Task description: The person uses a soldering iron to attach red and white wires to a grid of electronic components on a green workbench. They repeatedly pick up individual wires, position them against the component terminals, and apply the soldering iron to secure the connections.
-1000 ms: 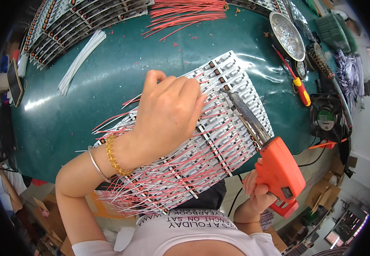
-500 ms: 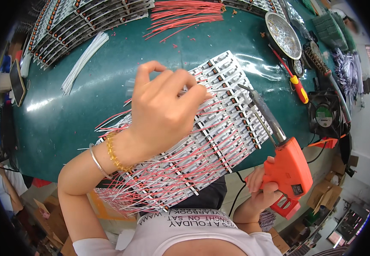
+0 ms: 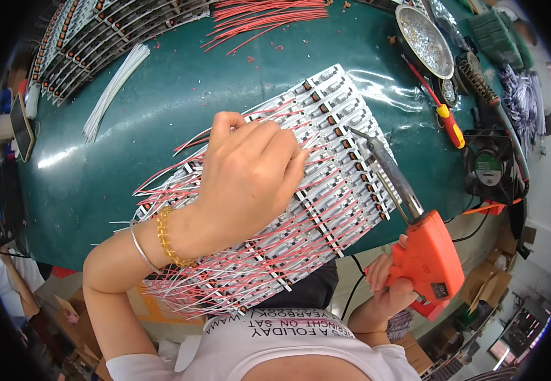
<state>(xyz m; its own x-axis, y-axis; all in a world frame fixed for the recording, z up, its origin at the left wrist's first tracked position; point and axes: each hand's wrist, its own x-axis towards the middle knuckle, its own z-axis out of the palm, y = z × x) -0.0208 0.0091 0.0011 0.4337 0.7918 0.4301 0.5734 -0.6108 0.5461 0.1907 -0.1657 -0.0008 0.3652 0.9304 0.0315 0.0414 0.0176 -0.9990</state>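
Under inspection: a flat grey-white panel of joined circuit strips point(image 3: 326, 120), slanted across a glossy dark-green tabletop point(image 3: 174, 82) and reaching past its near edge toward the body. Set with rows of small black-and-orange parts; overlaid with thin red and white wires point(image 3: 224, 279), loose ends fanned leftward. Above the panel, the bare left hand point(image 3: 250, 168) — fingers curled, thumb and forefinger close; tips partly hidden, so cannot tell whether clamped on a wire. At right, the bare right hand point(image 3: 389, 289), fingers wrapped around the grip of an orange-red plastic soldering gun point(image 3: 428, 254), metal barrel directed over the panel; tip contact, cannot tell. On its casing, a small dark label point(image 3: 439, 290). Beyond: a sheaf of straight red wires point(image 3: 269, 16), a curved white wire bundle point(image 3: 115, 92), stacked strip panels point(image 3: 110, 44). Further right: a round metal bowl point(image 3: 407, 39), a red-and-yellow screwdriver point(image 3: 451, 127), a square black fan point(image 3: 478, 181) with green printed label. On a white shirt point(image 3: 288, 359), dark lettering — inverted in view.
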